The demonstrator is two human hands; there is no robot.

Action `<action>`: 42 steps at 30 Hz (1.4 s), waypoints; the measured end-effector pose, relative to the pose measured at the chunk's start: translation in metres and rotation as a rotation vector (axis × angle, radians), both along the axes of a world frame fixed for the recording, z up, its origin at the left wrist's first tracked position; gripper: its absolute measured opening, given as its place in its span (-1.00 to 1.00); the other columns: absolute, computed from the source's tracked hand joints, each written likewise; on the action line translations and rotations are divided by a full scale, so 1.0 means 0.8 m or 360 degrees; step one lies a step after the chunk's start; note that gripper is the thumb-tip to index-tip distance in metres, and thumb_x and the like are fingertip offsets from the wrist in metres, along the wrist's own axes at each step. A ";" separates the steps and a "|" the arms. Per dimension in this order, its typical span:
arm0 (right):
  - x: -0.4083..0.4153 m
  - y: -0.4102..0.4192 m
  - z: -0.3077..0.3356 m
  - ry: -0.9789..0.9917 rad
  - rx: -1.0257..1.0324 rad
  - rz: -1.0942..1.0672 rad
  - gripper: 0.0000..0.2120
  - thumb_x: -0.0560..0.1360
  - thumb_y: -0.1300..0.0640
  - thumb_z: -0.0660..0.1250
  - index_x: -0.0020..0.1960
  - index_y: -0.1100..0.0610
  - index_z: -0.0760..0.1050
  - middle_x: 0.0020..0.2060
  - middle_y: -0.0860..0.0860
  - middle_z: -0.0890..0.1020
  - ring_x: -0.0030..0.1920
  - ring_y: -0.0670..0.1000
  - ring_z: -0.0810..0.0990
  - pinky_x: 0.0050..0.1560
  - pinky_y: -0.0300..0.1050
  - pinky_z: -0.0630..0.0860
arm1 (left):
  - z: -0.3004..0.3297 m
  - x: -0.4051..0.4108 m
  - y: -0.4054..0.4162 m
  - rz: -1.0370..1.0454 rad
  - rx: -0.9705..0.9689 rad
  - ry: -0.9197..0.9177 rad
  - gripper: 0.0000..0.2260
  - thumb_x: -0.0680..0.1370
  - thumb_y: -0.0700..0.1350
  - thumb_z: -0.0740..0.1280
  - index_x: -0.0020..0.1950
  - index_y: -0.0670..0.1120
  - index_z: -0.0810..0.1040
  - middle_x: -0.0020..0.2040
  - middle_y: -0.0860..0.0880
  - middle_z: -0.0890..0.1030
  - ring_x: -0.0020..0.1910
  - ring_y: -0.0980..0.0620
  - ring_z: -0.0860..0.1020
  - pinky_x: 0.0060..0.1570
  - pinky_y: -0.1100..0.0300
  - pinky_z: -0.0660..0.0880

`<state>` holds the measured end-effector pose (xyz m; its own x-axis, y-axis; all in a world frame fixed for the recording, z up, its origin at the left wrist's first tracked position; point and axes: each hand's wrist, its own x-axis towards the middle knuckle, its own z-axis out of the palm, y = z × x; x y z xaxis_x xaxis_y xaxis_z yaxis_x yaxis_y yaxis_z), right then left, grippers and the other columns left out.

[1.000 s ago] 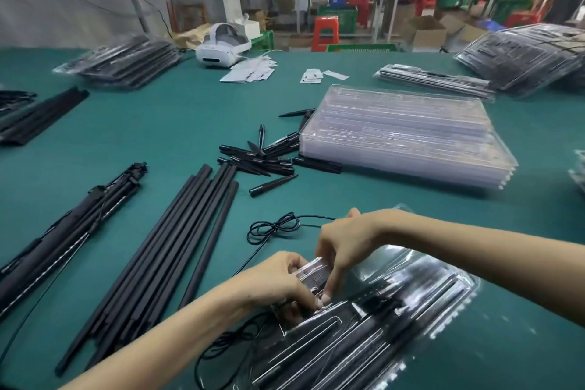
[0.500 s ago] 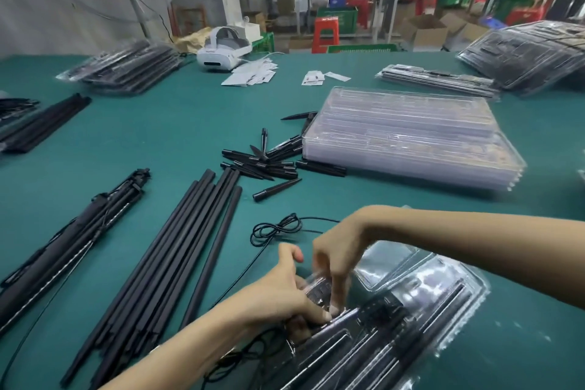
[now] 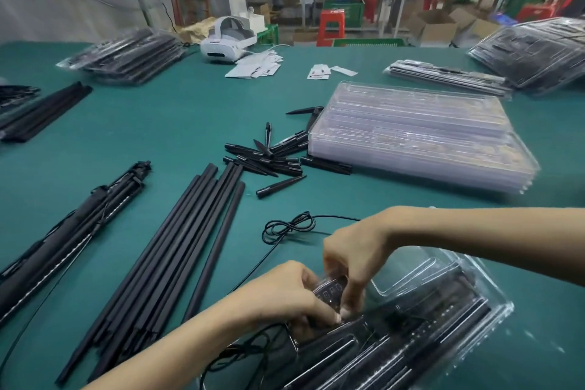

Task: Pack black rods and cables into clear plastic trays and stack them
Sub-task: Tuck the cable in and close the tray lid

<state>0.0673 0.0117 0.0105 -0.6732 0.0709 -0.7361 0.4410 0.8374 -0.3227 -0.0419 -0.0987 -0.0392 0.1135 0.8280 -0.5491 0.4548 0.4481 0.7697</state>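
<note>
Head view: our left hand (image 3: pixel 285 298) and right hand (image 3: pixel 351 263) pinch a small controller (image 3: pixel 330 291); we should press it squarely into the tray (image 3: pixel 474 320), keeping its cable (image 3: pixel 288 226) clear.

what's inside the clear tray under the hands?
Long black rods lie in the clear plastic tray; both hands press a small black remote in. The cable's seating is covered.

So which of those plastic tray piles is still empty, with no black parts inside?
The clear stack at mid-table, right of the loose black spikes. You can see straight through it; the piles at far left and far right show dark rods inside.
</note>
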 end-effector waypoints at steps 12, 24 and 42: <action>0.000 -0.020 -0.021 0.0217 0.0499 0.0147 -0.76 0.39 -0.07 0.44 -0.29 0.09 0.56 -0.47 -0.05 0.48 -0.43 -0.14 0.39 -0.47 -0.22 0.24 | -0.010 0.002 -0.003 0.0063 0.0029 0.0018 -0.81 0.21 -0.05 0.46 -0.31 -0.12 0.58 -0.42 -0.11 0.52 -0.51 0.02 0.42 -0.44 0.25 0.35; 0.018 0.018 -0.009 0.0291 0.0183 -0.0024 -0.67 0.42 -0.12 0.44 -0.02 0.12 0.58 -0.12 0.03 0.68 -0.24 -0.04 0.51 -0.21 -0.19 0.42 | 0.004 -0.006 -0.002 -0.0010 -0.0177 -0.0285 -0.81 0.50 -0.18 0.42 -0.30 -0.07 0.51 -0.50 0.02 0.54 -0.58 0.17 0.47 -0.56 0.39 0.37; 0.015 -0.016 -0.029 0.0267 0.0443 -0.0286 -0.61 0.32 -0.20 0.48 -0.07 0.09 0.60 -0.17 -0.02 0.68 -0.14 -0.02 0.50 0.05 0.01 0.22 | -0.005 0.003 -0.010 0.0203 -0.0043 -0.0241 -0.86 0.45 -0.34 0.36 -0.11 -0.14 0.48 -0.43 -0.14 0.51 -0.59 0.07 0.43 -0.56 0.30 0.39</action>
<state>0.0797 -0.0012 -0.0129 -0.7413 0.3809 -0.5526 0.5495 0.8173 -0.1738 -0.0393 -0.1067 -0.0436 0.0914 0.8261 -0.5560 0.2728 0.5162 0.8119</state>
